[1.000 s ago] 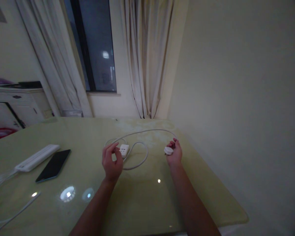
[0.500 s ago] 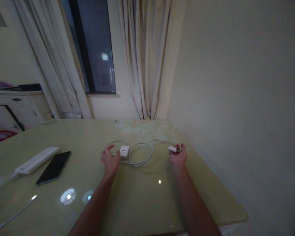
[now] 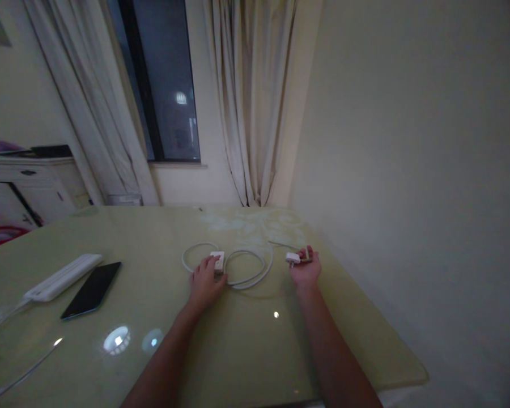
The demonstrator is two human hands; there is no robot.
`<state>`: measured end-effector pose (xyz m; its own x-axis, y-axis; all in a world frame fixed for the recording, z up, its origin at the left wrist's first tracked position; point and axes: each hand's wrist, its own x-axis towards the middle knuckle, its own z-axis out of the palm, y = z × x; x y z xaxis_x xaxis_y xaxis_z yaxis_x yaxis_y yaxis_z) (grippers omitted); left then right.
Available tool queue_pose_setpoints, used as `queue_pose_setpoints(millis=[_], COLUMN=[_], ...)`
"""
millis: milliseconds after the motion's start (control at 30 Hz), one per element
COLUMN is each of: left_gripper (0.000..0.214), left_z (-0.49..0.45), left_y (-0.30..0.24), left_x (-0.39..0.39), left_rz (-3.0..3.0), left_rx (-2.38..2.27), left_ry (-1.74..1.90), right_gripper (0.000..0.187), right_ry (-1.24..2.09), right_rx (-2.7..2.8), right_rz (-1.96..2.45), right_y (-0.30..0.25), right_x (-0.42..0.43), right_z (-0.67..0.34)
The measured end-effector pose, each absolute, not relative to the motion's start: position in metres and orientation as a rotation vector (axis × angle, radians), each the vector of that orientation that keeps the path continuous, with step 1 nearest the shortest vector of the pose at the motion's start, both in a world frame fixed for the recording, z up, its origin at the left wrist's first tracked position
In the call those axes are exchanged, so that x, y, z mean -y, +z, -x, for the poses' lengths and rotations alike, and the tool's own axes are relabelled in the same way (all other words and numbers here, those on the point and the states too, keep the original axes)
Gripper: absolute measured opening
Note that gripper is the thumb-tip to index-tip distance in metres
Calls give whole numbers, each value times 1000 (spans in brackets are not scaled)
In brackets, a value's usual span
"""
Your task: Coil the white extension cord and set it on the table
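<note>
A small white power socket (image 3: 220, 261) lies on the table, and my left hand (image 3: 206, 280) reaches over it. The fingers are curled across its top and the thumb lies at its near side, covering part of the socket face. A white cable (image 3: 249, 283) runs in loose loops on both sides of the socket. My right hand (image 3: 306, 272) is turned palm up to the right, closed on a white plug (image 3: 293, 258) at the cable's other end. The plug's head sticks out to the left of the fingers.
A white power strip (image 3: 63, 276) and a dark phone-like slab (image 3: 92, 289) lie on the left of the glossy table (image 3: 246, 362). Another white cable (image 3: 23, 377) lies at the near left. A wall (image 3: 399, 187) borders the table's right side.
My left hand has moved right from beside the socket onto it and its fingers have closed over it. The cable loops have shifted slightly. My right hand and plug have moved slightly left.
</note>
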<state>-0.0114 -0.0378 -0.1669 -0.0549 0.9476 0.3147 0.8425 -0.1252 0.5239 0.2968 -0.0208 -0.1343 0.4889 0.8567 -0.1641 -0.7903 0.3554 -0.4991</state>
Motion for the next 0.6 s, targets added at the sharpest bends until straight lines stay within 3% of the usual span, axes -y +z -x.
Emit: queue_pose_setpoints(millis=[333,600], left_gripper=[65,31], left_z=[7,1], left_y=[-152,-154], left_x=[54,56], left_rz=[-2186,-2233], left_rx=[-1931,-1840], left_ry=[433,513], right_gripper=[21,20], right_ry=[1091,1107], right_rx=[65,-2], right_rz=[570,572], right_y=[-136,-136], right_x=[20,20], right_z=[-293,-288])
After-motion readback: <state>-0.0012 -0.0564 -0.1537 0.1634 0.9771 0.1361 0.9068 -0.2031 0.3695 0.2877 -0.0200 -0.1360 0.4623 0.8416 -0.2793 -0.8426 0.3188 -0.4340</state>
